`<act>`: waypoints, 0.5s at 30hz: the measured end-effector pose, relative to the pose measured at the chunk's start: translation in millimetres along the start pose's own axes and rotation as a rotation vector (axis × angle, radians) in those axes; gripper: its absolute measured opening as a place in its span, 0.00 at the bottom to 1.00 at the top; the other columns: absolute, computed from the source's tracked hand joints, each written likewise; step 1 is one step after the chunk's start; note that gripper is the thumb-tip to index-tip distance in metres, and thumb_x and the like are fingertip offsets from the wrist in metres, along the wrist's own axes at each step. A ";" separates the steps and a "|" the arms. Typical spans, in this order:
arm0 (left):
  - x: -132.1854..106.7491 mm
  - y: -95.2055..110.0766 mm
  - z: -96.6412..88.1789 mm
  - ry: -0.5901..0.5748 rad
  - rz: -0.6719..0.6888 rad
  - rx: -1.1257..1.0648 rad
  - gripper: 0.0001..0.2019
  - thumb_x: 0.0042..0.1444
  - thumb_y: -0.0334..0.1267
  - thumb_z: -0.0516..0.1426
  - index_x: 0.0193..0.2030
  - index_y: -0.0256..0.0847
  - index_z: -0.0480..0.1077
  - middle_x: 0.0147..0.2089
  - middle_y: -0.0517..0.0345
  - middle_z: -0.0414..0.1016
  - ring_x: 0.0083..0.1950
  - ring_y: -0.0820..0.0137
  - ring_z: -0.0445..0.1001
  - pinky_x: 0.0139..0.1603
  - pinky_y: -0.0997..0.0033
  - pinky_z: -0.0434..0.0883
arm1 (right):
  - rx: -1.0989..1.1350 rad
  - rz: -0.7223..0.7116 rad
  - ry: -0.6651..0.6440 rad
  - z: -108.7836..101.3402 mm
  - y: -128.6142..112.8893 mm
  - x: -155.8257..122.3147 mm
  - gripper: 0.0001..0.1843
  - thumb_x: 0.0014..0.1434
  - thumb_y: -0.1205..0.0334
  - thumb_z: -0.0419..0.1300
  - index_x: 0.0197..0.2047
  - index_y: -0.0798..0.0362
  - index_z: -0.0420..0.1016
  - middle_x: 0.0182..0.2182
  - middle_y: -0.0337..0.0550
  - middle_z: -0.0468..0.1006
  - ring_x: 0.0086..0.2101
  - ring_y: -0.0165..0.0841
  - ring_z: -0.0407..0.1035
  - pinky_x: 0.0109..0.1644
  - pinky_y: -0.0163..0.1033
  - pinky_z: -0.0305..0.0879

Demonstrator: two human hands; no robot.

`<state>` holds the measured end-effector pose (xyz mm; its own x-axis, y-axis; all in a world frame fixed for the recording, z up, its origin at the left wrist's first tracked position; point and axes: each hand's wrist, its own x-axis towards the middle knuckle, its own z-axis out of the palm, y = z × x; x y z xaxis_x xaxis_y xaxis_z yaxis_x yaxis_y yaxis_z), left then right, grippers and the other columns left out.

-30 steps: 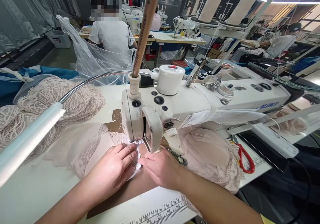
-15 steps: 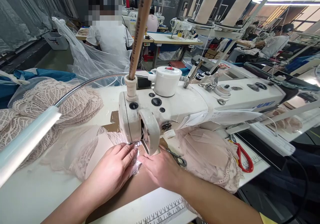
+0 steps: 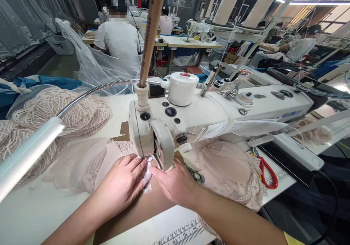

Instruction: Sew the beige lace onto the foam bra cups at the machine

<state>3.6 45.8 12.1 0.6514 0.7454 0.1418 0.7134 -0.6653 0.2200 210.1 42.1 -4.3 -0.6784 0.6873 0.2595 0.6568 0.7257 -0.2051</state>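
My left hand lies flat, fingers stretched, on pale pink lace fabric left of the needle area of a white sewing machine. To the right of the needle, my right hand rests low with its thumb pointing toward the needle. Its other fingertips are partly hidden behind the machine head. A small clear strip shows between the hands, over a smooth brown surface. Dark thread snips lie against the far side of my right hand; whether it touches them is unclear.
Bunched lace sits at the left behind a lamp tube. More pink fabric and red-handled scissors lie at the right. A printed ruler runs along the front edge. A person in white sits farther back.
My left hand has shifted slightly left and toward me, showing more of the clear strip. My right hand stays almost in place.
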 end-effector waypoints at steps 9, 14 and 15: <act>-3.5 -1.6 1.6 0.065 0.047 0.042 0.10 0.64 0.37 0.50 0.42 0.38 0.72 0.46 0.47 0.75 0.45 0.59 0.69 0.45 0.57 0.67 | 0.134 -0.051 -0.012 -1.1 1.9 -3.9 0.16 0.54 0.72 0.54 0.45 0.53 0.73 0.28 0.41 0.73 0.35 0.37 0.63 0.40 0.42 0.57; -3.0 -1.0 5.3 0.085 0.097 0.040 0.11 0.66 0.35 0.49 0.41 0.38 0.72 0.46 0.49 0.76 0.44 0.61 0.70 0.45 0.58 0.67 | 0.157 -0.056 0.008 1.3 3.6 -6.3 0.14 0.54 0.72 0.55 0.44 0.53 0.72 0.29 0.41 0.74 0.34 0.36 0.64 0.42 0.42 0.57; -3.0 -0.9 5.7 0.084 0.095 0.041 0.11 0.66 0.36 0.49 0.40 0.38 0.72 0.46 0.49 0.76 0.43 0.61 0.71 0.45 0.58 0.67 | 0.152 -0.050 0.010 1.0 3.5 -5.1 0.14 0.55 0.72 0.55 0.44 0.53 0.73 0.28 0.41 0.74 0.35 0.36 0.64 0.42 0.42 0.57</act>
<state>2.5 43.9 6.0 0.6935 0.6791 0.2406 0.6610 -0.7326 0.1624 215.5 41.1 -7.3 -0.7052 0.6504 0.2823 0.5644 0.7559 -0.3318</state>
